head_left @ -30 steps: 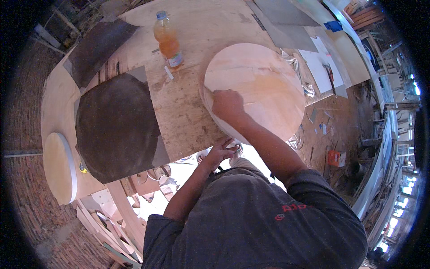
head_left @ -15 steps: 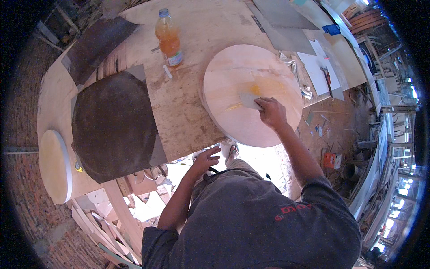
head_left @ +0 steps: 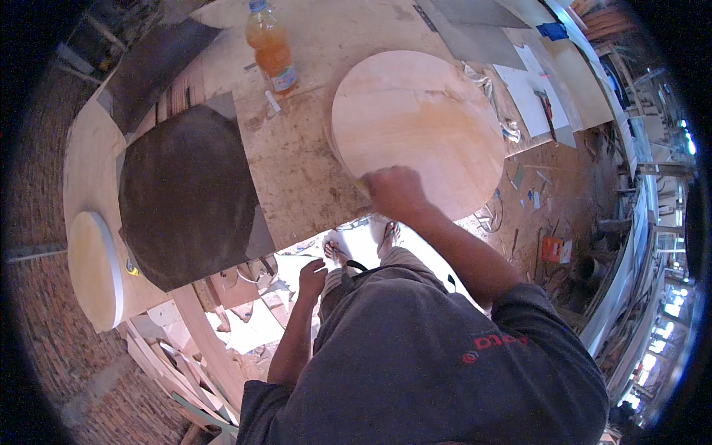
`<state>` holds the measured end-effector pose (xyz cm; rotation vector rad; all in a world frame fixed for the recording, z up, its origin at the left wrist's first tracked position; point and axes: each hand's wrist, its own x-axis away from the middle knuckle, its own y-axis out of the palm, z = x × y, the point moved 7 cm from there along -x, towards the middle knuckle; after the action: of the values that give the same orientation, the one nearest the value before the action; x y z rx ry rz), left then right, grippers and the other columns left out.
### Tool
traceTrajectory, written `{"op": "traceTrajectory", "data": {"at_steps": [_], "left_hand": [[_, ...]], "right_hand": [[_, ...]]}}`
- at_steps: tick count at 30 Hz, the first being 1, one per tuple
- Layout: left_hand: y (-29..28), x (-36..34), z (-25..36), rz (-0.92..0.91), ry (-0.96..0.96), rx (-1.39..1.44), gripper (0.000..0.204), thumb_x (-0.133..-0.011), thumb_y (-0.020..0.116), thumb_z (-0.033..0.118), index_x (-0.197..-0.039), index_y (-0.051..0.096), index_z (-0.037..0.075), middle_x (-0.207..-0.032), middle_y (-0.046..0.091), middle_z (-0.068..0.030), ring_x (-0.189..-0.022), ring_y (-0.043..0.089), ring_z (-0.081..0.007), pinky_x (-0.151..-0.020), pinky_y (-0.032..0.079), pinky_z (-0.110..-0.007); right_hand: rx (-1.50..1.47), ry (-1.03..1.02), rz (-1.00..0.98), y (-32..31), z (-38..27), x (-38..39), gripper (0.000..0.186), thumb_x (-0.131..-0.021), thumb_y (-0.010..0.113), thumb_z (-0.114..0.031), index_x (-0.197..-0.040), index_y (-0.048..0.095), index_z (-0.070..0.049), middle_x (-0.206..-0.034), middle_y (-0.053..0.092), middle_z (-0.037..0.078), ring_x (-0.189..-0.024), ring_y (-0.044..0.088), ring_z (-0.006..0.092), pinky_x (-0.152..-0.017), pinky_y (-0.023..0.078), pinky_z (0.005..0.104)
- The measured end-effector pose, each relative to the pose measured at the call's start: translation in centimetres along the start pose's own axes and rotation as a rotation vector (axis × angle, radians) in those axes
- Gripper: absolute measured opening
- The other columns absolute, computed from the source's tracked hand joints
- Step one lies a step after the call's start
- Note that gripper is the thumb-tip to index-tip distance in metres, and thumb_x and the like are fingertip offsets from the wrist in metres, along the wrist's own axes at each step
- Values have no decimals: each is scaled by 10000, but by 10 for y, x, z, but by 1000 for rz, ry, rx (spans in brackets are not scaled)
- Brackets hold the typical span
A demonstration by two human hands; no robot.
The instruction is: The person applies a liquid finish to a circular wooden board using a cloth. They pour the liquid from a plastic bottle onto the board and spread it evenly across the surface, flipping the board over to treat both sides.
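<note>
A round pale wooden disc (head_left: 423,104) lies on the worktable, with a faint yellowish smear across its middle. At the disc's near left edge is my right hand (head_left: 397,191), closed and blurred by motion. It grips a flat scraper, almost wholly hidden now behind the fingers; a trace of yellow shows at the knuckles. My left hand (head_left: 312,278) hangs in the air beside my leg, off the table's front edge. Its fingers are loosely bent and hold nothing.
An orange drink bottle (head_left: 271,52) stands left of the disc. A dark sheet (head_left: 189,196) covers the table's left part, with a smaller round disc (head_left: 95,271) beyond it. White paper (head_left: 523,93) lies at right. Wood offcuts (head_left: 174,371) lean below the table.
My right hand has moved left and nearer, from the disc's middle to its edge. The thick yellow patch is now thin. My left hand has dropped lower and left, its fingers less spread.
</note>
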<state>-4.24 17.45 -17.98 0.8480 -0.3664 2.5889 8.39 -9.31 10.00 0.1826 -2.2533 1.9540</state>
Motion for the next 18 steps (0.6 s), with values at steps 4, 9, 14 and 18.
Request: {"op": "traceTrajectory", "data": {"at_steps": [4,9,14,18], "left_hand": [[-31,-20,-126,5,188,-415,483,-816,679,113,-1254,603,-74,-1213,667,-218,-1114,656,-282,-951,519,-366],[-66,6,-188,227,-119,-184,446,-791,718,190,-1169,659,-40,-1127,707,-203,-1055,687,-266,-938,526,-343],[-93,43,-217,137,-316,-457,445,-780,717,281,-1108,704,-20,-1106,705,-234,-1065,682,-314,-962,516,-376],[-101,55,-198,121,-224,-580,418,-781,732,303,-1059,724,-10,-1112,704,-221,-1076,672,-330,-980,502,-375]], "right_hand": [[-182,-55,232,-35,3,19,151,-845,671,-190,-935,758,-104,-886,714,156,-828,693,364,-755,550,469],[-77,70,509,-38,129,50,143,-871,679,-115,-988,760,-131,-948,736,107,-837,705,313,-734,562,425],[-19,221,312,-33,165,45,154,-881,675,-245,-982,759,-164,-939,728,111,-833,697,334,-740,559,445],[74,351,288,-39,190,25,169,-870,658,-251,-969,761,-160,-910,725,119,-802,695,349,-717,558,457]]}}
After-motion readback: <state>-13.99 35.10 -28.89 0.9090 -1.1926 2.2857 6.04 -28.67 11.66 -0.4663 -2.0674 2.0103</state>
